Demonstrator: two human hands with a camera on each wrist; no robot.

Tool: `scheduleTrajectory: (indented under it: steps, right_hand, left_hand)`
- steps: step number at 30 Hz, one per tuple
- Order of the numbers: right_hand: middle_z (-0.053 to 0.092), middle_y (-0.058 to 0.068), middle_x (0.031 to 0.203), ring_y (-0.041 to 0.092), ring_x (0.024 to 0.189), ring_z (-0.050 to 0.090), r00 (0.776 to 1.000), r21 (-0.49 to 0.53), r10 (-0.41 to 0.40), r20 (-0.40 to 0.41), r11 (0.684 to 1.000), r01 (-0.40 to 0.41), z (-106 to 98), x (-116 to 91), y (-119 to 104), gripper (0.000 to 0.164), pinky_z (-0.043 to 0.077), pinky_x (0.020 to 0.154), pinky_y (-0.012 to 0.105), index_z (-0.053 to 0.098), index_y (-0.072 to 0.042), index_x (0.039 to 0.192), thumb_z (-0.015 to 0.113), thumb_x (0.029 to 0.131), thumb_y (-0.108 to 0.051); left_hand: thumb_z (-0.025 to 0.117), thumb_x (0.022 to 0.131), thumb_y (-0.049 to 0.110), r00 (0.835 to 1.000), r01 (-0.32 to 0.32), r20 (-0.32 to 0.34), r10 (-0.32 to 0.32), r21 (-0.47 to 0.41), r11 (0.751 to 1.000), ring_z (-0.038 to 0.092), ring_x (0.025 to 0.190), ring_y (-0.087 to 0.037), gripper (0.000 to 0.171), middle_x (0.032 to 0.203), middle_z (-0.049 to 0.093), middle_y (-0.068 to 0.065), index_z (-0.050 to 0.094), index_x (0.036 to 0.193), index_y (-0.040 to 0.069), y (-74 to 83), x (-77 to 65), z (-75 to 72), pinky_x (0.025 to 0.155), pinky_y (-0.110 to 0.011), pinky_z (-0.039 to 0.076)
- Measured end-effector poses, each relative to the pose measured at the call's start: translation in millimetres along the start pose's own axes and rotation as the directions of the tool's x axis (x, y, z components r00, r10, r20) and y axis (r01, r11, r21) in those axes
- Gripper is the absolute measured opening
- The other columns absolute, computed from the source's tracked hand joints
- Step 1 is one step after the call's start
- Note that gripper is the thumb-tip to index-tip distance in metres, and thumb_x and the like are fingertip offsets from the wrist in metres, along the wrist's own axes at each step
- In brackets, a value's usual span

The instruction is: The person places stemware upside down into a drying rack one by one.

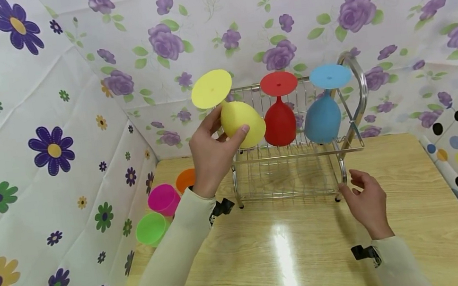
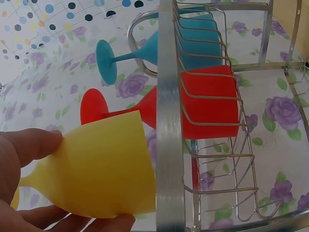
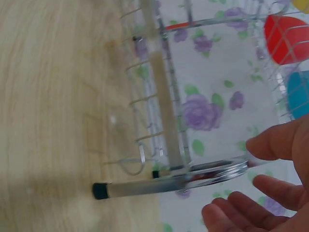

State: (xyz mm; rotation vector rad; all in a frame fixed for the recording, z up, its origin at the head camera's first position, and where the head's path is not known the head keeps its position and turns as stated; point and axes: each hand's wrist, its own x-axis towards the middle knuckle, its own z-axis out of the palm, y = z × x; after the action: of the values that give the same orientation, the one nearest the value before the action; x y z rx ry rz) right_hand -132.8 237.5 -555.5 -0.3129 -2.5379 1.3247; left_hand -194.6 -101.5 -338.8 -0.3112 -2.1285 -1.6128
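My left hand (image 1: 213,154) grips the bowl of a yellow plastic goblet (image 1: 246,112), thumb on the near side. The goblet is upside down and tilted, its round foot up to the left, at the left part of the wire dish rack (image 1: 299,156). In the left wrist view its rim comes up to the rack's front bar (image 2: 170,121). Beside it a red goblet (image 1: 280,124) and a blue goblet (image 1: 322,119) stand inverted on the upper tier. By the rack's right front leg, my right hand (image 1: 367,204) has loosely bent fingers and holds nothing.
Orange (image 1: 185,179), pink (image 1: 164,199) and green (image 1: 152,229) cups stand in a row at the left of the wooden table (image 1: 303,258). Flowered cloth (image 1: 205,22) hangs close behind the rack. A curved metal side frame (image 1: 360,84) rises at its right.
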Motion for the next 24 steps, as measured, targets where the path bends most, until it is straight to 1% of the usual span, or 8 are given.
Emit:
scheduleTrajectory:
  steps: [2,4,7,9,12,18,21,24]
  right_hand:
    - [0.061,0.022,0.140,0.040,0.127,0.062,1.000,0.009,0.013,-0.028,1.000,-0.013,3.1,2.2,4.1,0.051,0.062,0.097,0.040,0.058,-0.003,0.148,0.068,0.103,-0.027]
    - [0.063,0.021,0.138,0.039,0.125,0.064,0.998,0.021,0.018,-0.055,1.000,-0.017,5.9,4.3,8.4,0.050,0.061,0.091,0.020,0.060,-0.003,0.146,0.069,0.103,-0.026]
    - [0.066,0.021,0.134,0.038,0.121,0.067,0.996,0.049,0.011,-0.086,0.999,-0.007,9.7,6.4,14.5,0.047,0.046,0.080,-0.003,0.063,-0.004,0.143,0.071,0.102,-0.024]
    - [0.068,0.020,0.132,0.037,0.118,0.068,0.994,0.065,0.004,-0.106,0.998,0.003,12.5,7.6,18.0,0.044,0.042,0.079,-0.006,0.066,-0.005,0.141,0.071,0.101,-0.023]
    - [0.072,0.018,0.128,0.035,0.115,0.071,0.992,0.070,-0.004,-0.127,0.997,0.013,16.5,8.8,21.8,0.041,0.042,0.078,-0.006,0.069,-0.008,0.140,0.072,0.101,-0.023]
    - [0.078,0.015,0.117,0.031,0.106,0.073,0.989,0.049,-0.021,-0.149,0.998,0.029,22.5,9.9,24.5,0.039,0.043,0.075,-0.006,0.071,-0.010,0.138,0.074,0.100,-0.020]
    - [0.080,0.013,0.113,0.013,0.097,0.073,0.987,0.037,-0.020,-0.159,0.999,0.026,24.4,9.8,25.8,0.039,0.043,0.074,-0.005,0.072,-0.012,0.137,0.075,0.099,-0.018]
    - [0.080,0.011,0.111,-0.010,0.089,0.064,0.985,0.027,-0.020,-0.173,0.999,0.025,25.1,10.0,26.9,0.039,0.043,0.074,-0.003,0.073,-0.014,0.136,0.076,0.098,-0.016]
  left_hand:
    - [0.089,0.088,0.024,1.000,0.003,0.008,-0.003,-0.010,1.000,0.070,0.125,-0.021,0.064,0.141,0.069,-0.007,0.064,0.145,0.010,-0.9,2.2,3.1,0.096,-0.042,0.063]
    - [0.088,0.088,0.023,1.000,0.007,0.019,-0.007,-0.007,1.000,0.068,0.128,-0.021,0.063,0.141,0.069,-0.006,0.064,0.145,0.011,-2.3,4.1,6.5,0.100,-0.044,0.062]
    - [0.087,0.090,0.022,0.999,0.014,0.037,-0.015,0.020,1.000,0.066,0.133,-0.023,0.061,0.143,0.068,-0.005,0.064,0.146,0.013,-5.3,6.5,11.7,0.105,-0.048,0.058]
    - [0.086,0.090,0.021,0.999,0.027,0.044,-0.029,0.056,0.998,0.065,0.134,-0.024,0.062,0.144,0.067,-0.005,0.063,0.147,0.014,-7.3,8.1,15.2,0.107,-0.048,0.057]
    - [0.086,0.090,0.021,0.997,0.051,0.050,-0.058,0.133,0.990,0.067,0.132,-0.026,0.063,0.143,0.068,-0.007,0.062,0.148,0.012,-9.9,10.5,19.7,0.105,-0.047,0.059]
    - [0.085,0.091,0.021,0.993,0.076,0.067,-0.099,0.288,0.955,0.067,0.131,-0.030,0.071,0.147,0.066,-0.012,0.055,0.153,0.005,-16.1,16.7,29.2,0.102,-0.046,0.061]
    - [0.085,0.091,0.020,0.993,0.066,0.074,-0.097,0.336,0.940,0.066,0.131,-0.031,0.070,0.149,0.065,-0.012,0.055,0.152,0.004,-19.9,20.2,34.1,0.104,-0.046,0.060]
    - [0.084,0.092,0.020,0.991,0.056,0.092,-0.096,0.366,0.929,0.067,0.129,-0.033,0.067,0.148,0.065,-0.012,0.056,0.150,0.003,-22.7,23.3,37.5,0.102,-0.047,0.061]
